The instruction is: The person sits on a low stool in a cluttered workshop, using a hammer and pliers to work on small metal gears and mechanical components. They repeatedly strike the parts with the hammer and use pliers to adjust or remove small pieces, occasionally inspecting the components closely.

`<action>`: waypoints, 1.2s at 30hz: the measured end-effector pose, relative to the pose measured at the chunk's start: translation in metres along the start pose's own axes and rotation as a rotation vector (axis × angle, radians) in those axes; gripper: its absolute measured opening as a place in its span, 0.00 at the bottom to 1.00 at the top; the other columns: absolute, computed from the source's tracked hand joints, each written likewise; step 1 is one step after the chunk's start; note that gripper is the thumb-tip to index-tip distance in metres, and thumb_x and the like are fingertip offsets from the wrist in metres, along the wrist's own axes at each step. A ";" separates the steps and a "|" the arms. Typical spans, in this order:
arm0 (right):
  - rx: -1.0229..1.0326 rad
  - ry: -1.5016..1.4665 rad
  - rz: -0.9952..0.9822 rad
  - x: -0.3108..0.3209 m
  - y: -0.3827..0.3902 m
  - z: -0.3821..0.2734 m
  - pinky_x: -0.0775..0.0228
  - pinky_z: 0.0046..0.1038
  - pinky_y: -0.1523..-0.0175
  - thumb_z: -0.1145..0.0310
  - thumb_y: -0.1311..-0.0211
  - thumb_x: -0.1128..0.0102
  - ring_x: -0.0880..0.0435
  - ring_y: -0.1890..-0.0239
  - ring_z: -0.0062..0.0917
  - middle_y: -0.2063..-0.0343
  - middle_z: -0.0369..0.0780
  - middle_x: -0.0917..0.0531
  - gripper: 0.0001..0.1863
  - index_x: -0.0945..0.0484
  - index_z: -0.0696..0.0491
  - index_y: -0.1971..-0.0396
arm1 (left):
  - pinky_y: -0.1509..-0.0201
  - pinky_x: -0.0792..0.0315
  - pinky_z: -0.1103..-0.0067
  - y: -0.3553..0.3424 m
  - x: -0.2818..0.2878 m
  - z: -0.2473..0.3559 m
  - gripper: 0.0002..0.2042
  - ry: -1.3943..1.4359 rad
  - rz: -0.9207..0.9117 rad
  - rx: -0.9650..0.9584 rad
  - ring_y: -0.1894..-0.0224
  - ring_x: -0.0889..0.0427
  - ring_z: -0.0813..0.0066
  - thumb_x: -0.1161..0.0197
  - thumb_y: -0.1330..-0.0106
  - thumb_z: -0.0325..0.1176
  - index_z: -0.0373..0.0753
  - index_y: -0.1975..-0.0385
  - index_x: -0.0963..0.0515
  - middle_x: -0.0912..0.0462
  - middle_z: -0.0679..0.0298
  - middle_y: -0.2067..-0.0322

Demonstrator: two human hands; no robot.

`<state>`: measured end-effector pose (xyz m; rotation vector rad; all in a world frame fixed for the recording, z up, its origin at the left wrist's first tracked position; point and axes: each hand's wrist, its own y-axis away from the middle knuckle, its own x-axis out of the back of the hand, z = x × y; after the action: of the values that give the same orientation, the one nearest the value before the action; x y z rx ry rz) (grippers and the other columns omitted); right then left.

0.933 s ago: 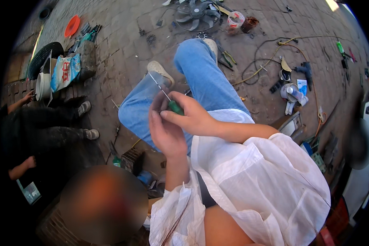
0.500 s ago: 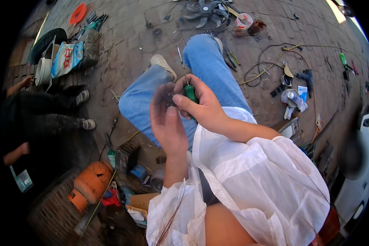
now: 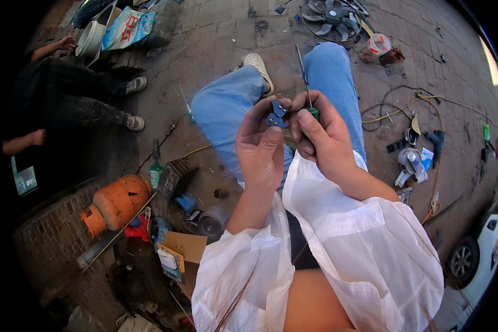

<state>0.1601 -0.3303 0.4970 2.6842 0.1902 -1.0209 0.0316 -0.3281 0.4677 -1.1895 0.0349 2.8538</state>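
Observation:
Between the thumb and fingers of my left hand [image 3: 262,152] is a small dark blue plastic part [image 3: 276,114] in two joined or adjacent blocks, with little metal spots on its face. Its exact kind is too small to tell. My right hand [image 3: 332,141] is closed round the green handle of a screwdriver [image 3: 302,69], whose thin shaft points up and away from me. The two hands are side by side above my lap, the fingertips close to each other. Most of the handle is hidden by my right fingers.
An orange gas cylinder [image 3: 122,202] and a cardboard box [image 3: 188,246] stand at the lower left. Another person's legs [image 3: 88,102] are at the left. A fan [image 3: 332,19] lies ahead; cables [image 3: 382,113] and tools are on the paving at right, beyond them a white car [image 3: 489,235].
My view has swung, so the surroundings shift in the picture. My right thumb has moved off the small part, which now shows its metal-spotted face. Both hands keep their holds.

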 end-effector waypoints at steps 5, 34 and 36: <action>0.092 0.315 -0.099 0.007 0.011 -0.011 0.42 0.15 0.73 0.66 0.27 0.55 0.32 0.74 0.12 0.73 0.35 0.25 0.12 0.29 0.58 0.53 | 0.45 0.27 0.72 0.002 0.004 0.017 0.24 0.121 -0.025 -0.022 0.51 0.21 0.67 0.33 0.39 0.28 0.33 0.43 0.30 0.22 0.52 0.49; 0.509 1.183 0.047 0.005 0.019 -0.010 0.36 0.25 0.75 0.79 0.46 0.37 0.27 0.80 0.25 0.79 0.38 0.26 0.19 0.19 0.51 0.52 | 0.52 0.26 0.79 0.002 -0.001 0.030 0.18 -0.353 0.083 -0.274 0.55 0.20 0.72 0.42 0.33 0.25 0.29 0.44 0.29 0.22 0.52 0.47; 0.511 1.197 0.063 0.005 0.019 -0.009 0.36 0.25 0.75 0.79 0.47 0.37 0.27 0.80 0.25 0.79 0.38 0.25 0.20 0.19 0.50 0.52 | 0.52 0.26 0.79 0.002 -0.001 0.028 0.18 -0.360 0.093 -0.271 0.54 0.20 0.73 0.41 0.33 0.24 0.29 0.44 0.29 0.22 0.52 0.47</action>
<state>0.1736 -0.3457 0.5032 3.3372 0.0503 0.7737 0.0120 -0.3294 0.4884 -0.6988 -0.3269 3.1852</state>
